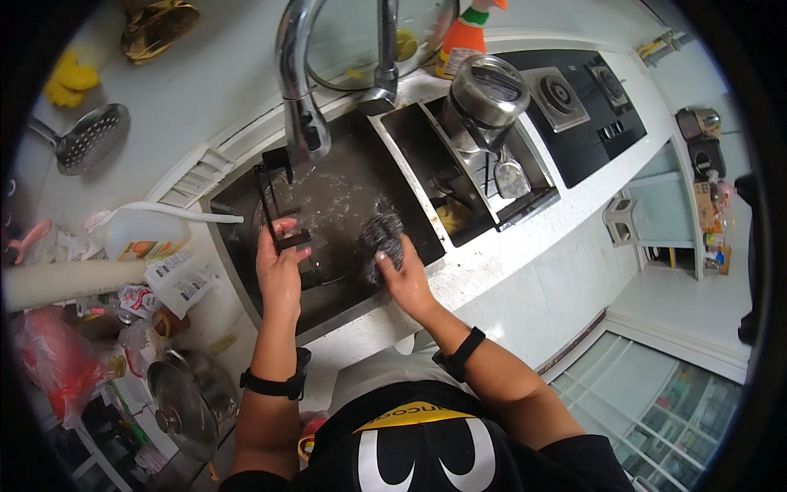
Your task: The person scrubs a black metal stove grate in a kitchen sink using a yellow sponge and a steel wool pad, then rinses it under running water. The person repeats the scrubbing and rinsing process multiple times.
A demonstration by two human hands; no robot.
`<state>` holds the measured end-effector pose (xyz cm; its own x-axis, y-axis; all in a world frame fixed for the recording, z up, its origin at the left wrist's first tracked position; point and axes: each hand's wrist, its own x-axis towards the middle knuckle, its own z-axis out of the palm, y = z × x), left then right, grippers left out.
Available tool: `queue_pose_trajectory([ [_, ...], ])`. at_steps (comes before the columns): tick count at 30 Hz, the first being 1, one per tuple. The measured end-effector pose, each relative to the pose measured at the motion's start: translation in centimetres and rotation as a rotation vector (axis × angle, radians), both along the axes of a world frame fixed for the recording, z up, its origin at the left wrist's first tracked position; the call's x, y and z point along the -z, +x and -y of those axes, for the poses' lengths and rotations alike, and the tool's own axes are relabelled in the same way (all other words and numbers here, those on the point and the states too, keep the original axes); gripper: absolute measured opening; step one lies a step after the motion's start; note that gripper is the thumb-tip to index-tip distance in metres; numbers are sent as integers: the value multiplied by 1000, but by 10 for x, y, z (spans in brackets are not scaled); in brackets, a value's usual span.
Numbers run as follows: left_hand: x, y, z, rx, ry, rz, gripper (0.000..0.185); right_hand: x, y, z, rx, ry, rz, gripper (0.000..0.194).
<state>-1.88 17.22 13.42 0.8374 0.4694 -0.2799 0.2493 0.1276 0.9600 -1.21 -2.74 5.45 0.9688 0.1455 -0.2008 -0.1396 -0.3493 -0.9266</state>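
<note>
My left hand [280, 273] grips the near end of a thin black rack or bracket [276, 161], which stands up over the left part of the sink. In my right hand [407, 280] is a grey steel wool scrubber [381, 237], held a short way to the right of the rack and apart from it. Both hands are over the dark sink basin [344, 305]. Rippled, murky water [338, 197] lies below them, perhaps in a round vessel whose edge is hard to make out. My fingers hide part of the rack's near end.
A chrome faucet [295, 86] arches over the basin. Right of it, narrow compartments hold a steel canister [489, 101], a turner [511, 178] and a yellow item [454, 216]; beyond is a gas hob [578, 104]. Leftward stand a jug [150, 232] and a lidded pot [184, 409].
</note>
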Motion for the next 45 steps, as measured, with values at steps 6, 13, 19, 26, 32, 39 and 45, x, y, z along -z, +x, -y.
queue_pose_trajectory([
  [6, -26, -32, 17, -39, -419, 142, 20, 12, 14, 22, 141, 446, -212, 51],
  [13, 5, -47, 57, -137, -1045, 270, 17, -22, 68, 94, 196, 626, -3, 54],
  [19, 93, 6, 119, -100, -1507, 385, 21, -14, 110, 180, 175, 552, -43, 76],
  [26, 126, 16, 136, -165, -769, 1, 18, -1, 97, 170, -105, -475, 483, 51],
  [32, 147, 7, 145, -386, -399, -101, 29, 1, 76, 154, -313, -668, 617, 43],
  [39, 98, -16, 214, 106, 913, 152, 73, 8, 71, 162, -304, -551, 666, 35],
  [45, 102, 8, 233, 304, 901, -207, 34, -4, 86, 181, -89, -334, 682, 22],
])
